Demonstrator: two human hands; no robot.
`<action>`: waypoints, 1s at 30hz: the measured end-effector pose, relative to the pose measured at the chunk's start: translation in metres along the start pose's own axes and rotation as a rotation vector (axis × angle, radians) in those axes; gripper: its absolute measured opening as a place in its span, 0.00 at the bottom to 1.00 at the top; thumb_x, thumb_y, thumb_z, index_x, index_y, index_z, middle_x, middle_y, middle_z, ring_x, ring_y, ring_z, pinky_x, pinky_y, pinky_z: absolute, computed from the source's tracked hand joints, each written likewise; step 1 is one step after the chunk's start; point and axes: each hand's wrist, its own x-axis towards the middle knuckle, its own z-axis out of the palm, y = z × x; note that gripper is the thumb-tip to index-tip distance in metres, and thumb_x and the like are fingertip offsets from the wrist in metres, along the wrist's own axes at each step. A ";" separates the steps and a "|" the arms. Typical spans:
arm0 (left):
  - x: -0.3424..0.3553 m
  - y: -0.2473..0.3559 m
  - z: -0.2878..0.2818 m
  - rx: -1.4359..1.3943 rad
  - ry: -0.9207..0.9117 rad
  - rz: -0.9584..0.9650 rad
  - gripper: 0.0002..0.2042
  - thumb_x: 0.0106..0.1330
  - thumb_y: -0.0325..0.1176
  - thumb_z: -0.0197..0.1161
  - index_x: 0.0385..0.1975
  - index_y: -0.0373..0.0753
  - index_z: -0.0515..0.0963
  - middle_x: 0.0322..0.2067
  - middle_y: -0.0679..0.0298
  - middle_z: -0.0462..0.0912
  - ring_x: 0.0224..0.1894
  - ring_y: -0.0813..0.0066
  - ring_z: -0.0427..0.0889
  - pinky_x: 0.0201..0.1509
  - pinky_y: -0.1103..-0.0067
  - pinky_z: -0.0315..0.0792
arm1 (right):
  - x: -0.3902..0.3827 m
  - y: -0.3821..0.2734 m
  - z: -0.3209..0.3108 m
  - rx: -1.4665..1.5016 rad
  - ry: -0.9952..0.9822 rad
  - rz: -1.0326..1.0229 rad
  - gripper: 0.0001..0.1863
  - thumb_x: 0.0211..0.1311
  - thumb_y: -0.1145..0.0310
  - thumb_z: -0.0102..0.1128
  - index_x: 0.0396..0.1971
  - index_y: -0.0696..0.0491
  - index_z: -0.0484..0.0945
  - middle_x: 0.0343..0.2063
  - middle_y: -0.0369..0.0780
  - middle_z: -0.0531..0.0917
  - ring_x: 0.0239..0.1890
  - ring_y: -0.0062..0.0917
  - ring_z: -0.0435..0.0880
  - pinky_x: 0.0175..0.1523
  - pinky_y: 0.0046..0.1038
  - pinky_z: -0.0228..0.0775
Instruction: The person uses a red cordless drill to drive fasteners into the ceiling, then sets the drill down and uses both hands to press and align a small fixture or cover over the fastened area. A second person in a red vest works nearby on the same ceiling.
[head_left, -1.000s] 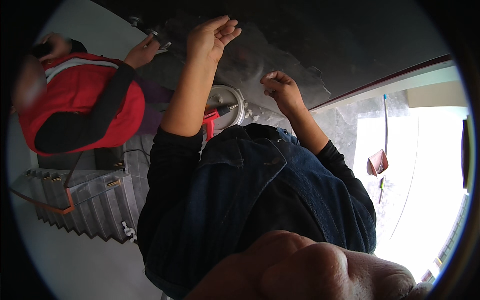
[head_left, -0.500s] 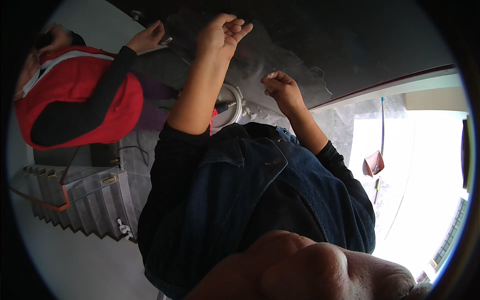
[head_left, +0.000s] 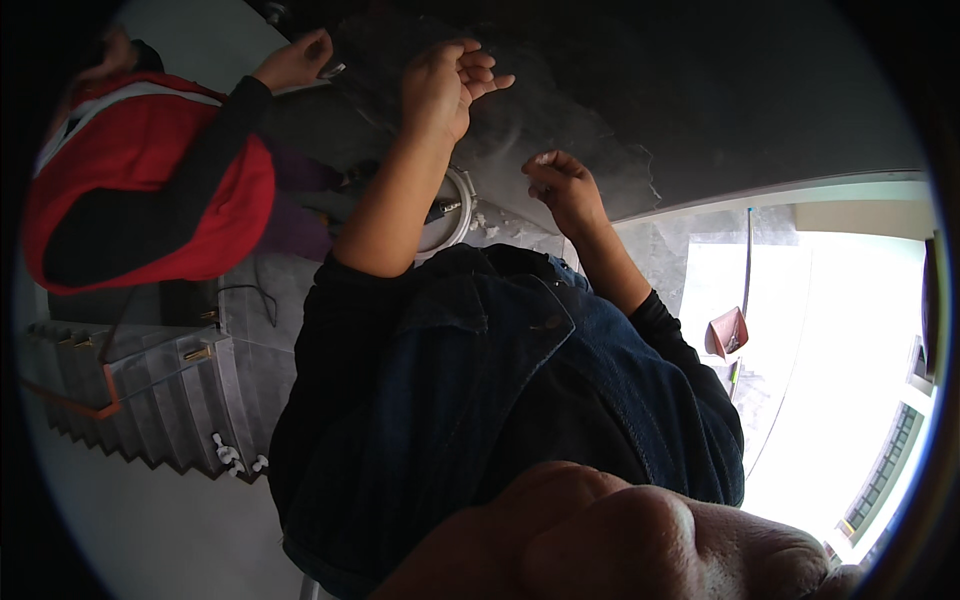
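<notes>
L grip (head_left: 445,88) fwd, R grip (head_left: 566,190) nearer

A person wears a dark blue denim vest (head_left: 420,370) that parts in front over a black top (head_left: 570,430). One front edge runs at a slant from a pointed corner, with a dull round button (head_left: 548,322) set near that corner. Pale stitching traces the seams. Both the left sleeve (head_left: 335,310) and the right sleeve (head_left: 672,335) are plain black and end partway along the arms. Forearms, left hand (head_left: 437,95) and right hand (head_left: 572,197) are bare.
</notes>
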 end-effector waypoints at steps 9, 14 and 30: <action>0.018 -0.001 -0.010 -0.016 -0.064 -0.046 0.06 0.63 0.28 0.58 0.27 0.32 0.78 0.20 0.63 0.75 0.23 0.77 0.74 0.40 0.62 0.80 | 0.003 0.005 -0.002 -0.018 0.047 0.040 0.05 0.52 0.78 0.61 0.28 0.54 0.75 0.27 0.36 0.79 0.25 0.18 0.74 0.32 0.21 0.67; 0.024 0.000 -0.011 -0.102 -0.039 -0.067 0.03 0.60 0.26 0.62 0.27 0.34 0.78 0.21 0.64 0.76 0.25 0.77 0.76 0.42 0.63 0.80 | 0.003 0.007 -0.002 -0.045 0.058 0.019 0.04 0.53 0.77 0.61 0.28 0.54 0.75 0.27 0.35 0.79 0.25 0.18 0.74 0.32 0.21 0.67; 0.029 -0.006 -0.012 -0.275 -0.078 -0.114 0.02 0.59 0.24 0.62 0.26 0.34 0.77 0.22 0.59 0.79 0.26 0.71 0.80 0.42 0.60 0.80 | 0.006 0.013 -0.004 -0.029 0.063 0.038 0.04 0.53 0.78 0.61 0.28 0.55 0.76 0.26 0.35 0.78 0.24 0.17 0.73 0.30 0.20 0.65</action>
